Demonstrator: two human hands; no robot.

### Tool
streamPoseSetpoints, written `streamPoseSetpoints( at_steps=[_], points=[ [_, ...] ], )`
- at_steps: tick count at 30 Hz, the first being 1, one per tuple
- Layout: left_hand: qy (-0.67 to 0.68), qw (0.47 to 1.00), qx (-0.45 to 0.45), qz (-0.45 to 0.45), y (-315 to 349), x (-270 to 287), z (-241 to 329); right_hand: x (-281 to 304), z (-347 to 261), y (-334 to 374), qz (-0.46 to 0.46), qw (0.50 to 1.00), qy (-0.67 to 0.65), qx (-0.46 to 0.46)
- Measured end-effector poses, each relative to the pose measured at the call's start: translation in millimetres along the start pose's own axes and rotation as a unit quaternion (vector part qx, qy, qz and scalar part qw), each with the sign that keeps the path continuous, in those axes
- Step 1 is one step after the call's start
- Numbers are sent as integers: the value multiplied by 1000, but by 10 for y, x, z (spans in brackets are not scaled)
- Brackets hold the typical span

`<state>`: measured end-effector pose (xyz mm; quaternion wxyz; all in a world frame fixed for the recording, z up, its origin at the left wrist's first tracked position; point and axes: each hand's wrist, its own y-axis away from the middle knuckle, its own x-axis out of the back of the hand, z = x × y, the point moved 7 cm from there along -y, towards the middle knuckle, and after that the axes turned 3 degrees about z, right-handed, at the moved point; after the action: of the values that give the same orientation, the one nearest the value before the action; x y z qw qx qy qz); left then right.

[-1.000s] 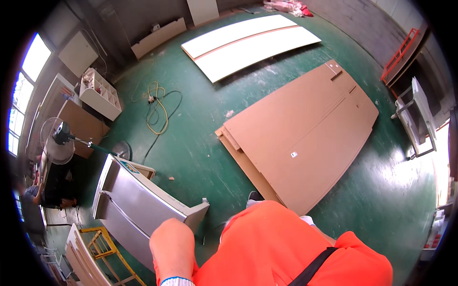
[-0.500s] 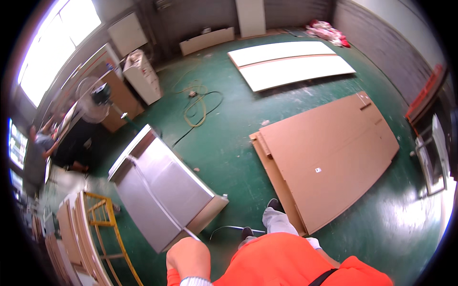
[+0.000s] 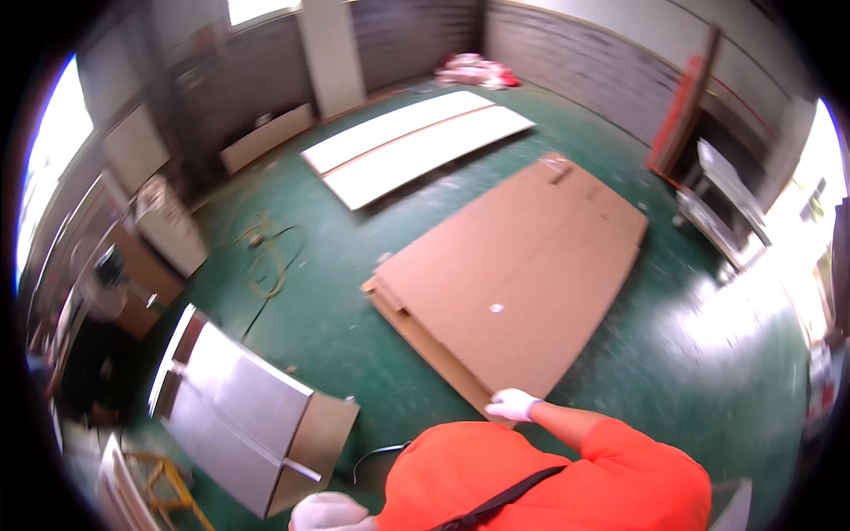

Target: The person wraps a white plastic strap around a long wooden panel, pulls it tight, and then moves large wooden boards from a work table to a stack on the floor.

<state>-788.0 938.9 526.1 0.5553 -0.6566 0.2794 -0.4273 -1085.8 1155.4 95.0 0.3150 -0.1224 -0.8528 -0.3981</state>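
My right hand (image 3: 512,405), in a white glove, is at the near corner of a large brown cardboard sheet (image 3: 531,265). Its fingers look curled over the edge there. The sheet lies flat on top of another cardboard piece (image 3: 425,341), whose left margin sticks out. Low in the view, beside my orange top, a pale, blurred shape appears to be my gloved left hand (image 3: 329,511); its fingers cannot be made out. Beyond it lies a silvery-grey panel box (image 3: 235,389) with a pale strip (image 3: 303,469) on it.
White panels (image 3: 416,146) lie on the green floor farther off. A hose and cable (image 3: 270,265) coil at left. A yellow frame (image 3: 168,487) and leaning boards (image 3: 124,491) stand at lower left, a wheeled metal cart (image 3: 722,212) at right.
The view has swung right, so things sit farther left. My right arm has come into sight, with the hand at the cardboard's near corner. My left forearm has dropped lower.
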Motion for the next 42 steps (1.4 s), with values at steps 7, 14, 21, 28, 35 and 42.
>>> streamPoseSetpoints(
  at_steps=[7,14,21,28,35,42],
  points=[
    [54,947,280,151,684,-912,-1033,-416,1481,12,165,942,-255,-145],
    [43,618,766,174,2380,-1840,-990,-1498,2874,1264,35,887,-179,-424],
    [-59,591,804,-28,2911,-2206,-689,-973,2907,1278,22,903,-162,-397],
    [-71,578,811,-56,2956,-2456,-465,-74,2123,16,104,961,-179,-182],
    [-161,534,829,-48,2707,-2156,39,-492,1488,-588,55,991,-119,-34],
    [-231,496,837,-20,2809,-2032,1060,-1470,2339,-399,-100,986,128,-22]
  ],
)
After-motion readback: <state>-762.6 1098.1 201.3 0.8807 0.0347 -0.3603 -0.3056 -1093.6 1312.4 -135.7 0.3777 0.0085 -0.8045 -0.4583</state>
